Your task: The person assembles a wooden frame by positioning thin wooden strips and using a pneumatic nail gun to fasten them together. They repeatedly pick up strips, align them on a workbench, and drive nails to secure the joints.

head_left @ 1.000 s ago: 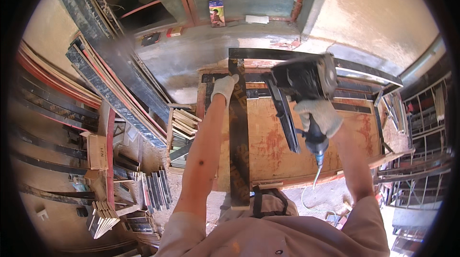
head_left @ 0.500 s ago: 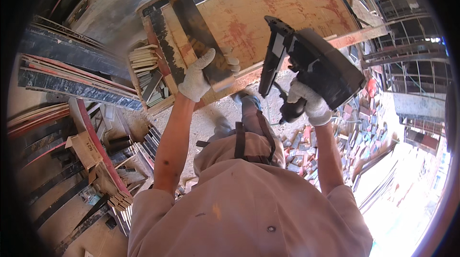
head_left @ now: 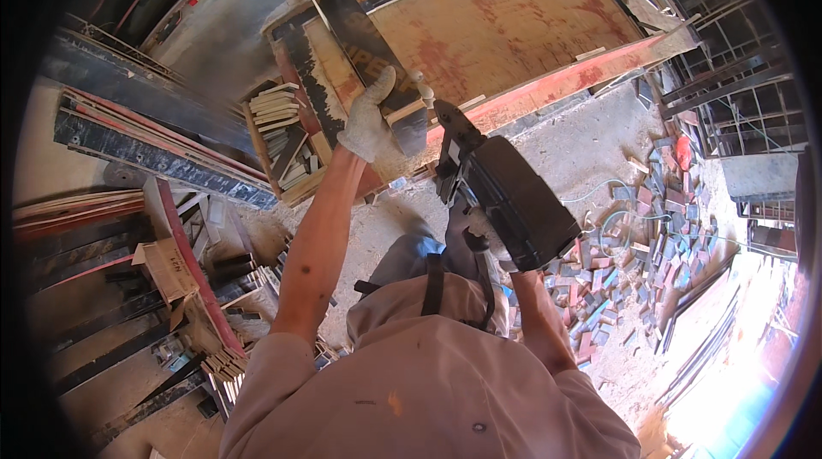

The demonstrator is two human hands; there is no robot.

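Note:
My left hand (head_left: 368,121), in a whitish work glove, grips a long dark plywood board (head_left: 355,31) near its close end. The thumb lies on top and fingertips show past the right edge. A pale strip of wood (head_left: 404,111) crosses the board just beyond the glove. My right hand (head_left: 490,228), also gloved, is wrapped round the handle of a black nail gun (head_left: 514,193); the tool's body hides most of its fingers. The gun's narrow front end is close to the board's right edge; whether they touch I cannot tell.
A large worn plywood panel (head_left: 505,22) with reddish stains lies ahead. At its left stands a wooden box of cut strips (head_left: 274,108). Left are stacked boards (head_left: 163,146) and a cardboard box (head_left: 165,269). Wood offcuts (head_left: 599,288) and a thin hose (head_left: 612,217) cover the floor right.
The nail gun has swung left and turned, its front end now close to the board. My right hand moved left and nearer my body. My left hand still holds the board, slightly shifted right.

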